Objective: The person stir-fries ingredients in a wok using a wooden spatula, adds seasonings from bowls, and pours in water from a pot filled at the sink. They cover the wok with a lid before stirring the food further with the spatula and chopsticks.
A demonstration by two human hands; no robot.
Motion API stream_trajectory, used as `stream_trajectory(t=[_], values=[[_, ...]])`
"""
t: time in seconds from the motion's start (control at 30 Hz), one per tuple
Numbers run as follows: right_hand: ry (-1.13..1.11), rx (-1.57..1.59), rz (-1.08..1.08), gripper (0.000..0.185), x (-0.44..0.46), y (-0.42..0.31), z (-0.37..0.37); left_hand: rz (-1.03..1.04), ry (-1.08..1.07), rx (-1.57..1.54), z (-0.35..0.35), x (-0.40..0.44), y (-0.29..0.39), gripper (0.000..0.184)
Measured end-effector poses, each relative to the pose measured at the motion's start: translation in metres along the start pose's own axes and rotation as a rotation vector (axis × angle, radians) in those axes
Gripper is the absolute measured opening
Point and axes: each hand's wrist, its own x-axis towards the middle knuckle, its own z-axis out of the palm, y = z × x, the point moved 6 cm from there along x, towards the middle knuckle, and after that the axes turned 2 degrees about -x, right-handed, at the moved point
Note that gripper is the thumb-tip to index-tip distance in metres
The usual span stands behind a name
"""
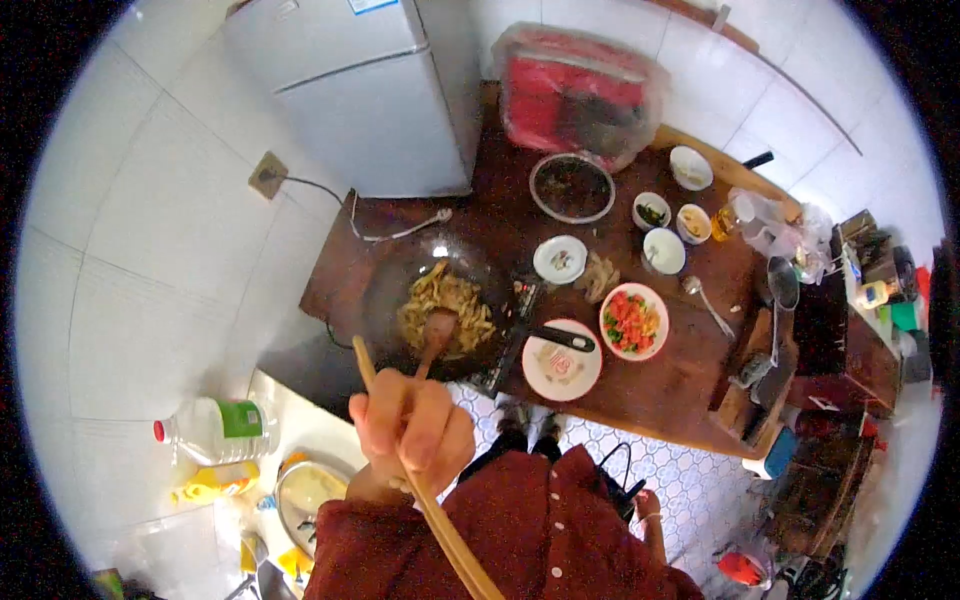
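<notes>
My left hand (415,425) is closed round a pale wooden stick (364,365), which looks like a chopstick. A wooden spatula (439,328) rests its blade in the food, and its handle runs up into the same fingers. Two stick ends stick out below the hand, so close that I cannot tell them apart. The dark wok (385,290) holds cooked, pale brown strips of food (455,295). My right hand (649,503) hangs low beside my body, near a black looped cord (618,462); its fingers are too small to make out.
Right of the wok stand a white plate (548,380) with a black handle (567,339) across it, and a bowl of chopped red and green vegetables (632,322). Several small bowls, a ladle (783,285) and a spoon (712,308) lie beyond. A fridge (370,125) stands behind; a bottle (225,430) at left.
</notes>
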Motion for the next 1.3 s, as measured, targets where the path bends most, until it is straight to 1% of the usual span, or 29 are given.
stream_trajectory(t=[0.07,0.13,0.17,0.2,0.27,0.3,0.33,0.4,0.43,0.53,0.57,0.6,0.7,0.73,0.8,0.83,0.87,0.93,0.97,1.0,1.07,1.13,1.2,1.23,1.3], values=[[0.077,0.085,-0.050,0.021,0.007,0.024,0.005,-0.023,-0.005,0.019,-0.002,0.005,-0.001,0.033],[0.087,0.176,0.044,0.023,0.005,0.037,0.004,-0.043,0.074,-0.099,-0.015,0.005,0.000,0.034],[0.077,0.264,0.056,0.024,0.009,0.038,0.008,0.006,0.145,-0.107,-0.025,0.000,0.004,0.034],[0.086,0.329,0.026,0.024,0.010,0.037,0.007,-0.002,0.144,-0.113,-0.031,-0.002,0.005,0.034],[0.079,0.229,0.053,0.024,0.018,0.055,0.008,0.074,0.278,-0.163,-0.050,-0.008,0.014,0.030],[0.071,0.289,0.148,0.026,0.016,0.059,0.006,0.074,0.288,-0.155,-0.055,-0.012,0.016,0.030],[0.130,0.201,0.056,0.026,0.016,0.051,0.005,0.066,0.286,-0.161,-0.059,-0.015,0.018,0.030],[0.096,0.167,0.079,0.025,0.017,0.054,0.007,0.141,0.404,-0.057,-0.073,-0.025,0.025,0.029],[0.069,0.213,0.137,0.024,0.007,0.031,0.002,0.194,0.486,0.039,-0.080,-0.031,0.030,0.029],[0.089,0.151,0.133,0.024,0.002,0.019,-0.001,0.190,0.531,0.099,-0.086,-0.036,0.035,0.028],[0.046,0.086,0.171,0.024,0.006,0.019,-0.002,0.190,0.532,0.100,-0.087,-0.036,0.035,0.028],[0.043,0.085,0.176,0.024,0.007,0.030,0.000,0.197,0.553,0.092,-0.089,-0.038,0.036,0.028],[0.093,0.087,0.014,0.024,0.028,0.063,0.007,0.207,0.553,0.062,-0.089,-0.038,0.036,0.028],[0.092,0.086,0.013,0.024,0.024,0.049,0.003,0.203,0.532,0.037,-0.087,-0.038,0.036,0.028],[0.005,0.379,0.035,0.026,0.018,0.025,0.000,0.204,0.525,0.057,-0.084,-0.037,0.036,0.028],[0.075,0.162,0.042,0.027,0.028,0.037,0.000,0.203,0.521,0.077,-0.082,-0.038,0.037,0.028],[0.075,0.159,0.039,0.027,0.034,0.048,0.001,0.208,0.519,0.077,-0.081,-0.039,0.038,0.028],[0.020,0.175,0.037,0.028,0.034,0.034,-0.002,0.242,0.539,0.133,-0.081,-0.044,0.042,0.028],[0.027,0.252,0.090,0.027,0.030,0.026,-0.004,0.247,0.539,0.135,-0.081,-0.045,0.043,0.028],[0.023,0.249,0.085,0.027,0.037,0.021,-0.006,0.274,0.563,0.159,-0.083,-0.047,0.045,0.028],[-0.025,0.225,0.129,0.020,0.038,0.021,-0.007,0.297,0.594,0.177,-0.083,-0.051,0.046,0.028],[-0.035,0.204,0.084,0.020,0.039,0.020,-0.012,0.332,0.582,0.192,-0.081,-0.052,0.047,0.027],[0.001,0.191,-0.004,0.020,0.042,0.015,-0.017,0.324,0.556,0.169,-0.079,-0.055,0.048,0.027],[-0.008,0.185,-0.010,0.020,0.045,0.014,-0.018,0.328,0.553,0.223,-0.078,-0.056,0.049,0.026],[-0.043,0.237,0.129,0.019,0.048,0.019,-0.020,0.332,0.547,0.271,-0.077,-0.058,0.049,0.026]])
